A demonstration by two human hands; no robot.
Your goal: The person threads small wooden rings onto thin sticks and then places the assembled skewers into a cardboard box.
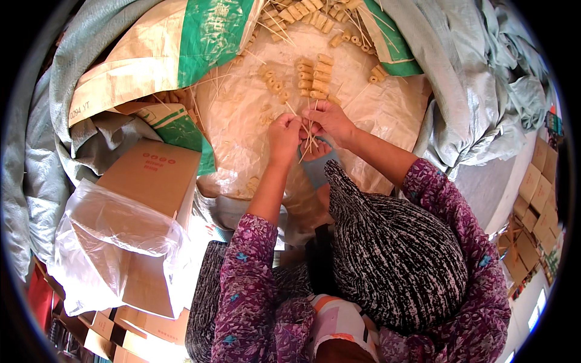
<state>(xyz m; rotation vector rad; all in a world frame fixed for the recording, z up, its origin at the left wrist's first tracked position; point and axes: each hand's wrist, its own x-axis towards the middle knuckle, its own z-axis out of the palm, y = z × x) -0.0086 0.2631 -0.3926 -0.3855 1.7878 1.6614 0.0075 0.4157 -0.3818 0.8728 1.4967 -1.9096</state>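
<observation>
My left hand point(284, 138) and my right hand point(333, 123) meet over the pale sheet, fingers pinched on thin wooden skewers. Loose ends of the skewers point(310, 144) cross below the fingertips above my foot in a blue sandal point(316, 172). Just past my fingers lie two rows of tan, ridged tube-shaped pieces point(322, 75), lined up end to side on sticks. Whether those sticks are the ones in my right hand, I cannot tell. A few similar loose pieces point(273, 83) are to the left of the rows.
More tan pieces point(296, 12) and sticks heap up at the far edge. Brown-and-green paper sacks point(151, 48) lie at the far left. A cardboard box point(148, 175) in clear plastic stands at left. Grey woven sheeting point(448, 60) rises around the sides; cartons point(532, 181) are stacked at right.
</observation>
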